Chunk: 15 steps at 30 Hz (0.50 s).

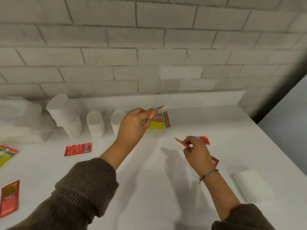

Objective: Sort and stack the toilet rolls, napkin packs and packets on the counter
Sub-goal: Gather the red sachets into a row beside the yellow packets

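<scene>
While no container is seen on the white counter point(149, 188), a yellow napkin pack point(159, 122) is lying flat near the back wall. A thin striped pack point(155, 111) is pinched edge-on in the left hand point(132, 125), fingers closed on it, held just above the yellow napkin pack. A red packet point(182, 143) is pinched in the right hand point(197, 153), fingers closed. Two more red packets are partly hidden behind that hand: one beyond it point(203, 139), one by the wrist point(215, 161). Toilet rolls point(95, 123) are stood along the back left. One roll point(250, 185) is lying at right. Red packets are lying at left point(78, 149) and at the lower-left edge point(10, 198). Another striped pack point(6, 155) is cut off by the left edge.
</scene>
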### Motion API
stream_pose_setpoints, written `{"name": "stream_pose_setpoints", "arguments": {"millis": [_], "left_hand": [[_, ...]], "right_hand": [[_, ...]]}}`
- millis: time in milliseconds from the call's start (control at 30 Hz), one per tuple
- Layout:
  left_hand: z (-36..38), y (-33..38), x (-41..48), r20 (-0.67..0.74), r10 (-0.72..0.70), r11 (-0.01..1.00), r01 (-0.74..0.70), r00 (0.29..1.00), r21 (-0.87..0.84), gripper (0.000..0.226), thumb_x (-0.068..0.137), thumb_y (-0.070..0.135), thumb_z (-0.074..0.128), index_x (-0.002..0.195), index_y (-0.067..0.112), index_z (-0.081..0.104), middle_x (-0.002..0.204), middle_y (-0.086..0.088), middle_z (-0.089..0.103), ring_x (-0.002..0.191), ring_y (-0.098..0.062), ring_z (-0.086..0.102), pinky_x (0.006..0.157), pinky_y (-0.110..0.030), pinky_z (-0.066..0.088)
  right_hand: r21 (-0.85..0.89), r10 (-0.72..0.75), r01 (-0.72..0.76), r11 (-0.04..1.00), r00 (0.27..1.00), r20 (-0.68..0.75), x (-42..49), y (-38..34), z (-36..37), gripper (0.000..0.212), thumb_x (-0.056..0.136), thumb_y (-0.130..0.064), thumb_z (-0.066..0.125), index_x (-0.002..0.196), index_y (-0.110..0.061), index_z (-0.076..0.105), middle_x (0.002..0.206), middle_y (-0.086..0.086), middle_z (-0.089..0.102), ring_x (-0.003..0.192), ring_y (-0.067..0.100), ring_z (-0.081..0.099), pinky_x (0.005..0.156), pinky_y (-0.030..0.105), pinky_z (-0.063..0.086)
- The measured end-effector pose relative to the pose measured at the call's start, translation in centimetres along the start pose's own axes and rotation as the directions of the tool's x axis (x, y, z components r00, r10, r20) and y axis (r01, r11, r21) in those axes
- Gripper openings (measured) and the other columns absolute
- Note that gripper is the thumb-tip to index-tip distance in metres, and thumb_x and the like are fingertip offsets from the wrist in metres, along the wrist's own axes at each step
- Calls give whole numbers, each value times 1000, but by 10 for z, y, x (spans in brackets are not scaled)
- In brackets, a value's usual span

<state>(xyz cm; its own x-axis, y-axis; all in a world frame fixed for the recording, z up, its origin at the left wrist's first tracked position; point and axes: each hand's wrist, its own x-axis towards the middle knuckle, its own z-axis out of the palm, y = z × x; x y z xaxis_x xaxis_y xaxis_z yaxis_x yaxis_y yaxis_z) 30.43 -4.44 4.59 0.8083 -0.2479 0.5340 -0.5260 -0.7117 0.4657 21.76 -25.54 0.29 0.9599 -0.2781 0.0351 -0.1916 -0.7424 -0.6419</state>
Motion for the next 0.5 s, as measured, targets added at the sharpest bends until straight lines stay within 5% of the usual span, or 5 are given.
{"name": "stream_pose_setpoints", "arguments": {"millis": [67, 233, 367, 433, 500], "left_hand": [[30, 11, 28, 13, 112, 991, -112, 994, 73, 35, 75, 20, 58, 107, 15, 71, 83, -13, 65, 76, -32, 60, 66, -33, 50], [103, 11, 74, 186, 128, 962, -167, 974, 215, 33, 70, 1, 63, 103, 2, 69, 80, -21, 57, 74, -39, 58, 56, -43, 52], [150, 11, 84, 228, 127, 944, -189, 965, 271, 30, 59, -5, 78, 77, 1, 55, 60, -8, 37, 51, -31, 55, 36, -32, 46], [177, 2, 79, 270, 39, 910, -146, 962, 388, 45, 45, -1, 89, 73, 4, 55, 58, -8, 41, 46, -29, 54, 32, -25, 39], [197, -5, 74, 357, -138, 873, -57, 924, 484, 42, 54, 10, 87, 90, 1, 66, 79, -18, 55, 64, -35, 58, 45, -34, 47]], "right_hand": [[23, -14, 14, 1000, 1000, -10, 9, 21, -18, 26, 85, 0, 49, 104, -12, 62, 108, 4, 64, 81, 11, 53, 64, 12, 38], [-16, -47, 48, 999, 998, 43, 29, 62, -44, 34, 93, -6, 42, 120, -16, 60, 115, 3, 65, 97, 18, 61, 82, 15, 42], [29, -31, 30, 999, 998, 52, 43, 89, -59, 35, 94, -7, 40, 122, -15, 58, 123, 3, 63, 108, 18, 59, 89, 20, 42], [32, -36, 34, 999, 997, 68, 46, 101, -66, 35, 95, -8, 39, 124, -17, 57, 124, 1, 62, 106, 16, 58, 87, 18, 42], [26, -38, 36, 999, 995, 92, 49, 114, -71, 35, 96, -11, 38, 125, -19, 56, 121, 1, 62, 97, 11, 56, 83, 16, 41]]}}
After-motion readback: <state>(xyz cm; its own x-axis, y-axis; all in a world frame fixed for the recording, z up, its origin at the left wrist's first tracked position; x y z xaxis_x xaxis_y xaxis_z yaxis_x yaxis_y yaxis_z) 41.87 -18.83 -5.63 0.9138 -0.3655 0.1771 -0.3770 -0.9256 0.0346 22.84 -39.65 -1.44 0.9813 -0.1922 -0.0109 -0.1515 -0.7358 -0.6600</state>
